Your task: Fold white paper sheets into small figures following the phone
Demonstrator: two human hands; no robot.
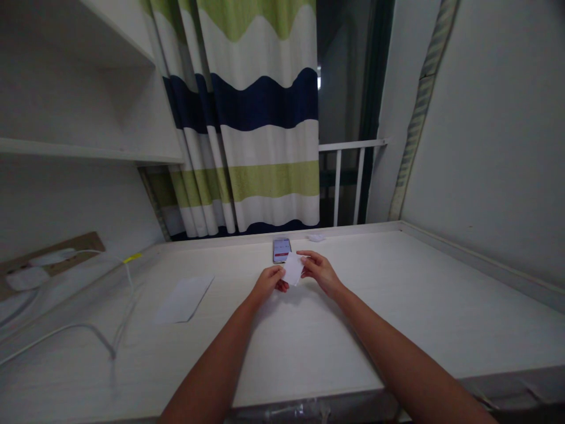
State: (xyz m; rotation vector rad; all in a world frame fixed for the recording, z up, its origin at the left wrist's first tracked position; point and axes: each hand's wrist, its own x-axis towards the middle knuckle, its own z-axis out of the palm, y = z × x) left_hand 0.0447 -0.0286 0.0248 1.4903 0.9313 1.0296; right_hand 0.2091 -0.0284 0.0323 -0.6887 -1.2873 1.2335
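A small piece of white paper (292,270) is held up between my two hands above the desk. My left hand (270,280) pinches its lower left edge between thumb and fingers. On the other side, my right hand (321,272) grips the right edge, with the index finger reaching over the top corner. Just behind the paper lies a phone (281,248) with its screen lit; the paper covers part of its lower right corner.
White sheets (185,299) lie on the desk (424,294) at the left. A crumpled white scrap (315,238) rests near the back edge. White cables (95,331) run from a power socket (53,259) at the left wall. A striped curtain (269,141) hangs behind.
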